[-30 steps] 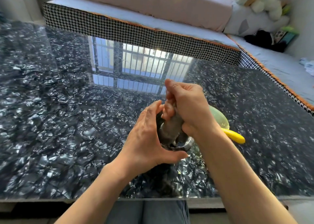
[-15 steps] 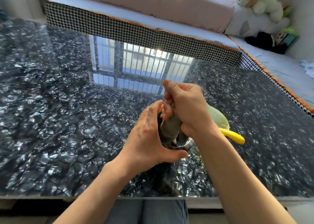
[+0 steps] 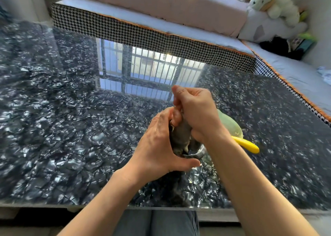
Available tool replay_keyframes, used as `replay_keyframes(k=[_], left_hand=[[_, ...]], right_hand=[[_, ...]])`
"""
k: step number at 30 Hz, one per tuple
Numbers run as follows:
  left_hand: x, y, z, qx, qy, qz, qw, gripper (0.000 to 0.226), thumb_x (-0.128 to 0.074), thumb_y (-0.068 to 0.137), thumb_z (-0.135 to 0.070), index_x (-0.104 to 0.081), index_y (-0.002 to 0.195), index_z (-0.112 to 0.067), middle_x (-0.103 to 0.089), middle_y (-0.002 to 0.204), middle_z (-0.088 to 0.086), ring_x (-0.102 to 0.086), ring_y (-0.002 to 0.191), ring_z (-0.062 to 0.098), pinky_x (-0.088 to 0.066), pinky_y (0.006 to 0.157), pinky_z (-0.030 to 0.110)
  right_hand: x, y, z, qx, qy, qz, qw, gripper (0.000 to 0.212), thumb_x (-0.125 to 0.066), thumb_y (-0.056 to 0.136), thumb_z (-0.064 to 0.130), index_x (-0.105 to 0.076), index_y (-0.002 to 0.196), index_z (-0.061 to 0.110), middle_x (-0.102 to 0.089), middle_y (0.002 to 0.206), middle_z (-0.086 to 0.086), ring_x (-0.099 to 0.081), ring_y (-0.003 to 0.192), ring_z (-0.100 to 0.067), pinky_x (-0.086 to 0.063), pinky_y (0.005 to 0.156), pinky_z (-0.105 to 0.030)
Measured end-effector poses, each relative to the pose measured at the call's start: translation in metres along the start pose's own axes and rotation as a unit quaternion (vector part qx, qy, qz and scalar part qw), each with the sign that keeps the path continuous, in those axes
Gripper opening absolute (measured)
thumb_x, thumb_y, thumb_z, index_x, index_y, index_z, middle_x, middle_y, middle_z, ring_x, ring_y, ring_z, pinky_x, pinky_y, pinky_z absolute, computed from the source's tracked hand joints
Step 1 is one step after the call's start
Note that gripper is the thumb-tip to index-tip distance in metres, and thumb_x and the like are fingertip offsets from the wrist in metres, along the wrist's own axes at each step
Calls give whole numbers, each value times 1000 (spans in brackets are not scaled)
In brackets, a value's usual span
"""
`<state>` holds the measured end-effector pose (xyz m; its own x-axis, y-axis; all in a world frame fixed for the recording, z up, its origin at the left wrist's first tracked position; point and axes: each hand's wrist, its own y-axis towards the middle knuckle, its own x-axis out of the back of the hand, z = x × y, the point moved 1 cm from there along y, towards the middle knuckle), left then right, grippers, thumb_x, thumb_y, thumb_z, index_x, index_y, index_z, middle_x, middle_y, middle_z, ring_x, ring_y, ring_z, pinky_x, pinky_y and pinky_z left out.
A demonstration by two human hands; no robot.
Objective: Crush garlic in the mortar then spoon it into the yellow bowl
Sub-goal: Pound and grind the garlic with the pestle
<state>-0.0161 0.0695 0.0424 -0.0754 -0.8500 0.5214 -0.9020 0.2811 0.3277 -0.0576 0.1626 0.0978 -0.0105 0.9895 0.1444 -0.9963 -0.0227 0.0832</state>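
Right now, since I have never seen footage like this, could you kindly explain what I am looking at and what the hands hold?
This is no machine: a camera worn on a person's head looks down at their two bare hands over a dark glossy table. The left hand steadies the mortar. The right hand has its grip on the pestle, which reaches down into the mortar. Behind the right wrist sits the pale bowl, with a yellow handle poking out beside it.
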Motion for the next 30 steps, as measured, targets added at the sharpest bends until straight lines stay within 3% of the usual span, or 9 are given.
replay_keyframes(k=[3,8,11,17,23,26,28,30], left_hand=[[0,-1,1,1,1,3,1000,112,-81,47,-49,-20,137,-26,-28,116,-28,-28,114,-7,-15,90,-6],[0,-2,2,-3,-5,10,1000,118,-83,48,-48,-16,141,-20,-22,116,-31,-21,113,-13,-11,88,-8],[-1,-1,2,2,-7,7,1000,115,-82,47,-48,-18,140,-22,-29,119,-23,-26,115,-8,-15,90,-6],[-1,-1,2,9,-6,-2,1000,112,-81,47,-48,-19,137,-26,-32,119,-20,-30,115,-4,-20,90,-3],[-2,-2,3,11,-4,3,1000,118,-80,46,-52,-16,141,-22,-32,129,-17,-28,118,-5,-15,90,-7],[-2,-1,3,10,1,-2,1000,118,-79,45,-52,-17,140,-21,-35,131,-13,-30,122,1,-21,97,3],[-2,-1,2,10,6,2,1000,117,-78,45,-52,-19,140,-19,-36,136,-7,-30,126,5,-25,103,15],[-2,-1,0,13,7,4,1000,117,-78,45,-52,-19,140,-19,-36,136,-6,-31,126,5,-26,103,16]], right_hand=[[3,0,13,-7,24,4,1000,42,-51,94,18,-48,52,10,-44,30,-3,-43,27,-17,-36,41,-29],[22,2,45,63,110,-29,991,41,-51,93,17,-48,53,10,-41,31,-1,-40,27,-17,-38,40,-25],[9,-4,18,27,28,-20,999,46,-53,92,19,-50,46,15,-45,31,-4,-42,30,-21,-38,44,-31],[1,-4,8,-12,28,12,999,42,-51,94,18,-48,53,9,-45,31,-4,-42,28,-18,-35,41,-28],[20,-1,45,60,111,-32,991,40,-52,93,18,-49,54,9,-42,31,-1,-41,27,-16,-38,41,-27],[9,-6,19,32,33,-28,999,44,-52,93,20,-49,49,12,-44,31,-3,-41,28,-18,-35,40,-28],[3,-9,4,-4,28,-14,1000,42,-51,94,19,-48,53,10,-45,31,-5,-40,27,-17,-32,40,-28],[2,-8,3,-14,33,-8,999,41,-51,94,19,-48,54,9,-45,31,-5,-41,27,-17,-31,39,-27]])
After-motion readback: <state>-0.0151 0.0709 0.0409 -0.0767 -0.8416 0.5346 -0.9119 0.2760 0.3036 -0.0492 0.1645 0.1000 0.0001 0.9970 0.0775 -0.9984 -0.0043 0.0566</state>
